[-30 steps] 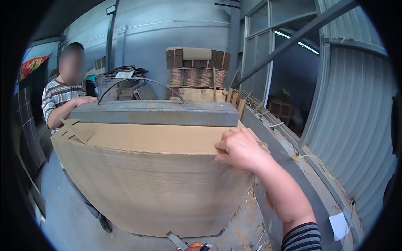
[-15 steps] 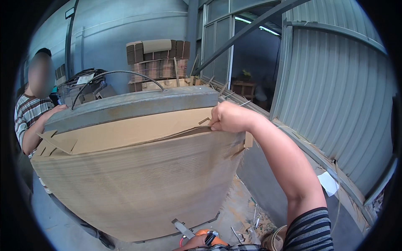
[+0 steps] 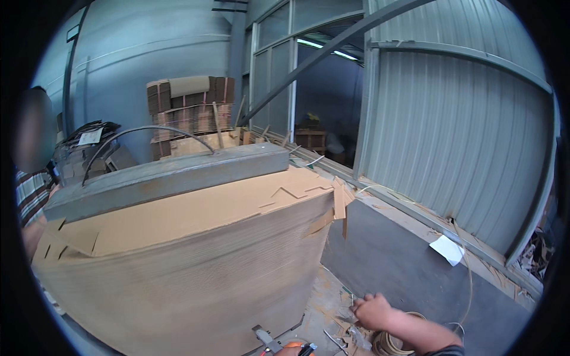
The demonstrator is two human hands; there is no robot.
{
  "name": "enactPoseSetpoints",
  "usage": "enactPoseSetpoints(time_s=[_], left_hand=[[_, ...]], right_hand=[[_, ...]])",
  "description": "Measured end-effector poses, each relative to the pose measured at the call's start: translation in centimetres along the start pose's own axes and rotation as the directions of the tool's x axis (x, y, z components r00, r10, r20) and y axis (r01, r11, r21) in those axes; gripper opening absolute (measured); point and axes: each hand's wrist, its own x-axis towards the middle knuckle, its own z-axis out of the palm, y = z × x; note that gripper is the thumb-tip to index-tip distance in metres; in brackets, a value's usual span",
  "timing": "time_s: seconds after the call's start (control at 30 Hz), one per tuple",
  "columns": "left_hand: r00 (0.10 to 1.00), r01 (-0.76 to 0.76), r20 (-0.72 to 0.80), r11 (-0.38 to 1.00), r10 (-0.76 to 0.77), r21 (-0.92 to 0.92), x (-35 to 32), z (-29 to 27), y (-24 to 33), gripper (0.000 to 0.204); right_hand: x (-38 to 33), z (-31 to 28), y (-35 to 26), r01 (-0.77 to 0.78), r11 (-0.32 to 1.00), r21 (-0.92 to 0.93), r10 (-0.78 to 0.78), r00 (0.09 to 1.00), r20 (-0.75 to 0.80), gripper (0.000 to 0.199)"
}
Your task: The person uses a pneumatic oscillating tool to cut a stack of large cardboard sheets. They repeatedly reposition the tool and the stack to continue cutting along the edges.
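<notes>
A tall stack of brown cardboard sheets (image 3: 196, 285) stands before me. A heavy grey metal beam (image 3: 178, 178) with a bent cable handle lies across its top. My right hand (image 3: 374, 311) is low, to the right of the stack and apart from it, fingers loosely bent with nothing visible in them. At the bottom edge my left hand (image 3: 290, 352), mostly cut off, is closed on an orange hand tool (image 3: 294, 343). A metal jaw (image 3: 265, 339) juts from the tool toward the stack's base; a black part sits beside the hand.
A low grey wall (image 3: 386, 255) runs along the right, with a white paper (image 3: 446, 250) on its ledge. Cardboard scraps and a coiled hose (image 3: 389, 344) lie below my right hand. At left stands another person (image 3: 32, 196). Bundled cardboard (image 3: 190, 113) is piled behind.
My right hand has let go of the lifted edge of the top cardboard and dropped to the lower right. The top sheet now lies flat. The view has shifted right.
</notes>
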Motion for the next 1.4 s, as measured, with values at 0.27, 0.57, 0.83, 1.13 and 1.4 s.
enactPoseSetpoints(time_s=[0.27,0.57,0.83,1.13,1.4], left_hand=[[0.962,-0.049,0.267,0.998,0.054,-0.024,5.7,-2.2,6.4,0.020],[0.887,-0.113,0.456,0.925,-0.071,0.363,13.7,-3.3,19.8,0.026],[0.918,-0.332,0.340,0.863,0.203,0.382,15.3,-9.2,34.6,0.023],[0.959,-0.236,0.261,0.827,0.113,0.510,19.6,-16.5,42.5,0.023],[0.981,0.032,0.147,0.859,-0.124,0.510,19.3,-21.1,48.0,0.017]], right_hand=[[-4.4,20.3,-3.5,-0.264,0.723,0.638,-0.010,0.920,0.392,0.032],[-8.0,20.9,-4.1,-0.379,0.470,0.797,0.477,0.869,0.132,0.020],[-7.1,17.2,-2.1,0.111,-0.003,0.994,0.727,0.682,-0.074,0.015],[-9.7,-1.4,4.3,-0.008,0.153,0.988,0.622,0.777,-0.090,0.023],[-11.6,-10.5,5.3,-0.140,-0.135,0.981,0.465,0.865,0.188,0.034]])
